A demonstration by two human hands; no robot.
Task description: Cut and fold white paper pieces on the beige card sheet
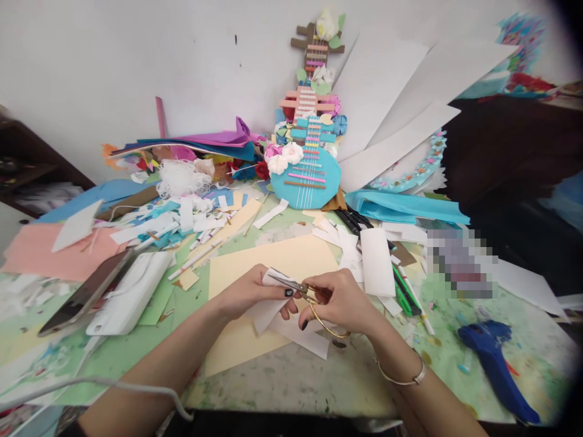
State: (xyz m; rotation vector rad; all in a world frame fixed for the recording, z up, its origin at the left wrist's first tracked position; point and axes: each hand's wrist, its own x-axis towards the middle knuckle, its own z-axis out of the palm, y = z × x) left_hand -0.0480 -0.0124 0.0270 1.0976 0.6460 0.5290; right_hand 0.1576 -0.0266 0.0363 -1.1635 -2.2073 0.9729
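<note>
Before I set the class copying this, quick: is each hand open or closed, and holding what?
Left hand: closed, holding white paper.
Right hand: closed on the scissors, blades at that paper.

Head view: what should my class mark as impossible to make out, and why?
In the head view:
Pixelated patch: pixel blocks hide whatever lies there.
Scissors: the right hand partly covers the handles.
Pink guitar model: its lower part is hidden behind the blue one.
Grey cable: left edge cuts it off.
</note>
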